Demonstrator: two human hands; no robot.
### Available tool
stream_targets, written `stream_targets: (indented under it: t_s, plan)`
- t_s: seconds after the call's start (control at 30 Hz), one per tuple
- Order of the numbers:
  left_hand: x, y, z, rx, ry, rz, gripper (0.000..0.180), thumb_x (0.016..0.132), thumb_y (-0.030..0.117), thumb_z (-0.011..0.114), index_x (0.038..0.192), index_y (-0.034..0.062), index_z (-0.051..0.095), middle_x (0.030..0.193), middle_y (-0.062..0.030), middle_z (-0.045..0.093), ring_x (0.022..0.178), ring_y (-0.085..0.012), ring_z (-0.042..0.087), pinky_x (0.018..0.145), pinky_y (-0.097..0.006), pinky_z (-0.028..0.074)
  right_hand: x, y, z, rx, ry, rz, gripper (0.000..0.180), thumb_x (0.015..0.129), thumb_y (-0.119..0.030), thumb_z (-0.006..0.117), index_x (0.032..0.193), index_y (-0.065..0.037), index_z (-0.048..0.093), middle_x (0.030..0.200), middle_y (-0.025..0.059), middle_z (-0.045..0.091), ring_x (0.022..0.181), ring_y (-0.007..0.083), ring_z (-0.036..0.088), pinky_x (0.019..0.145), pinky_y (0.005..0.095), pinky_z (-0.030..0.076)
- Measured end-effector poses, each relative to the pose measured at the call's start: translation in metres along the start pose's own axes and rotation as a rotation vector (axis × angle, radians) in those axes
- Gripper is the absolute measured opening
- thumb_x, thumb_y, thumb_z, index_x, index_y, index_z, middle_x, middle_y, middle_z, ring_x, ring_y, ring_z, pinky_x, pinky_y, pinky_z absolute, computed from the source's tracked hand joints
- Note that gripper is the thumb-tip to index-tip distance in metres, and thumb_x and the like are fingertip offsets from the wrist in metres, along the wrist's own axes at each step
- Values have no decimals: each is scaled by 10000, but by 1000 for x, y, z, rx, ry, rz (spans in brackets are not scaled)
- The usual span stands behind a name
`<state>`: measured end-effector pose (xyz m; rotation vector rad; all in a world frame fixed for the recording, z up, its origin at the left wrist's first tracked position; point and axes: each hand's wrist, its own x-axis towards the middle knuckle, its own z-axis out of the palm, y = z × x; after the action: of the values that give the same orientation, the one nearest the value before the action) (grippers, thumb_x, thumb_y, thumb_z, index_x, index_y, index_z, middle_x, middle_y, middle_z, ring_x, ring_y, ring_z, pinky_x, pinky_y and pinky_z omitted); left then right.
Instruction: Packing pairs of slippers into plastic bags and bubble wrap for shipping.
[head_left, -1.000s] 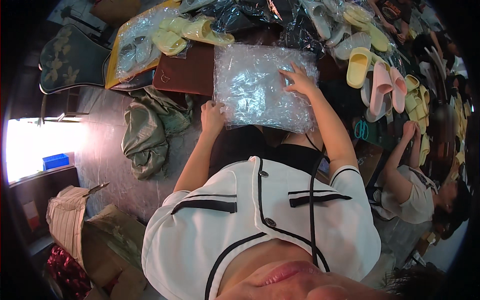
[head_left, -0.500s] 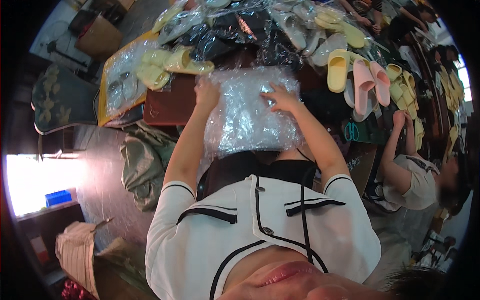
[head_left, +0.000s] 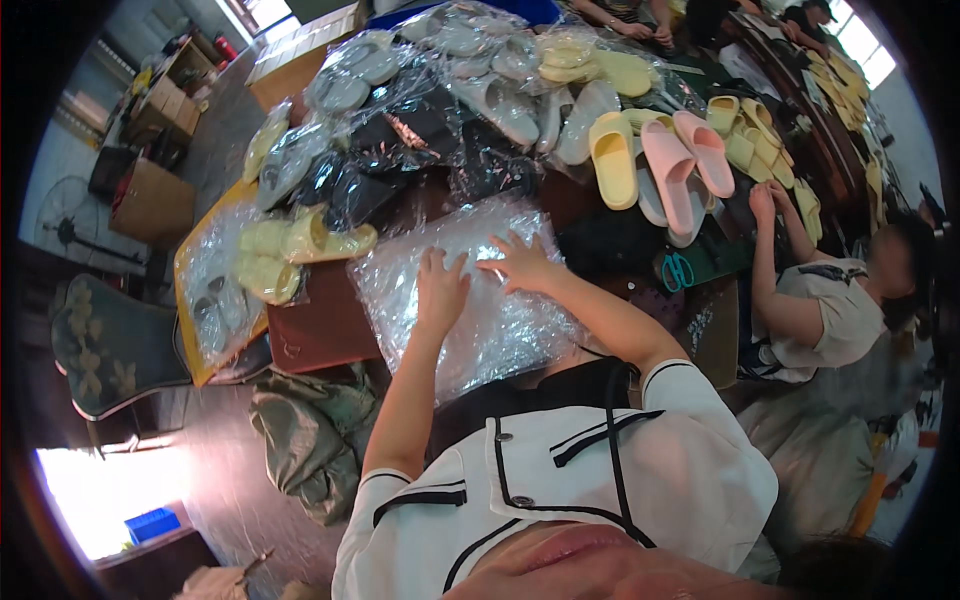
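So the biggest thing here is the red-brown table, with a big messy heap of plastic-wrapped slippers along its far side. Next down, a stack of clear plastic lies askew at the table's near edge, hanging over toward the lap. Pink slippers sit at the table's right. Left hand and right hand are both palm-down on the plastic, fingers spread. Smallest: turquoise scissors, also on the table's right.
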<state>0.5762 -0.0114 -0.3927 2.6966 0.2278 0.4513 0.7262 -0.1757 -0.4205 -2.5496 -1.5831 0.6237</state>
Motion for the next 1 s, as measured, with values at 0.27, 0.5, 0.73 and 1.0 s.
stream_targets:
  t_s: [0.27, 0.5, 0.73, 1.0]
  plan:
    - [-18, -23, 61, 172, 151, 45, 352, 894, 209, 647, 1241, 150, 659, 1205, -161, 553, 1223, -369, 506, 1024, -511, 402, 13, 40, -62, 201, 518, -124, 518, 812, -160, 745, 1314, -154, 618, 1291, 125, 642, 1202, 323, 604, 926, 497, 490]
    - [-16, -20, 55, 200, 177, 47, 348, 886, 181, 645, 1231, 134, 660, 1182, -173, 556, 1196, -367, 512, 1000, -505, 410, 110, 131, -192, 165, 842, 303, 665, 880, -70, 615, 1471, -338, 469, 1250, 228, 580, 990, 437, 632, 832, 513, 525]
    - [-22, -24, 58, 186, 139, 10, 375, 873, 169, 644, 1246, 133, 656, 1201, -172, 554, 1220, -375, 504, 1013, -518, 404, 186, 218, -186, -164, 845, 759, 556, 892, -127, 656, 1409, -293, 541, 1559, 267, 278, 1164, 545, 549, 947, 562, 510]
    - [-9, -20, 61, 165, 163, 56, 379, 871, 171, 648, 1248, 130, 657, 1208, -173, 554, 1224, -377, 502, 1018, -521, 402, 117, 324, -199, 1049, 1302, 404, 212, 987, -272, 627, 990, -64, 668, 1346, 127, 600, 1128, 381, 617, 909, 539, 542]
